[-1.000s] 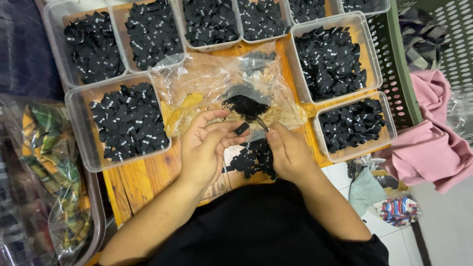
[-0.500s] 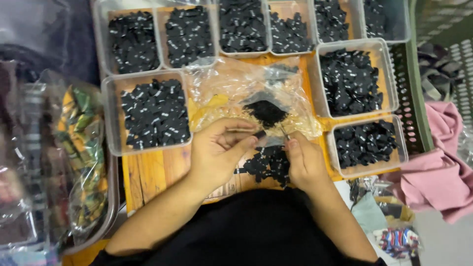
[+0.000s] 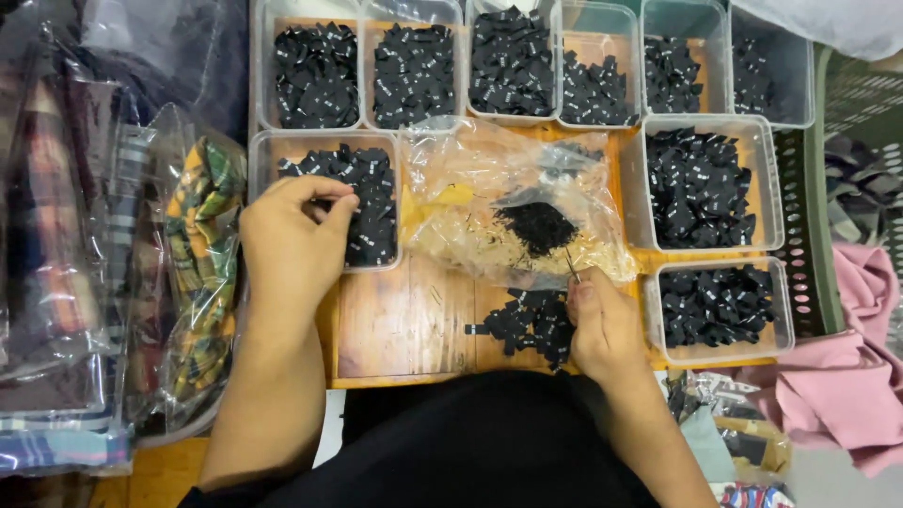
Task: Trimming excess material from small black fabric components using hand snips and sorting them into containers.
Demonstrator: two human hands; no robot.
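A wooden table (image 3: pixel 404 325) carries a crinkly clear plastic bag (image 3: pixel 489 202). Left of the bag, the left hand (image 3: pixel 292 245) has curled fingers pinching small black labels (image 3: pixel 372 202) in a square tub (image 3: pixel 261 155). Below the bag, the right hand (image 3: pixel 602 325) grips thin scissors (image 3: pixel 571 266).

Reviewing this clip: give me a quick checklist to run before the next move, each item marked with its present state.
1. Left hand over the clear tub of black labels, fingertips in the pile: ok.
2. Label pinched in the left hand: cannot tell, fingers hide it.
3. Right hand holds a thin pointed tool: ok.
4. Loose pile of black labels within reach on the wooden board: ok.
5. Plastic bag of dark scraps lies open between the tubs: ok.
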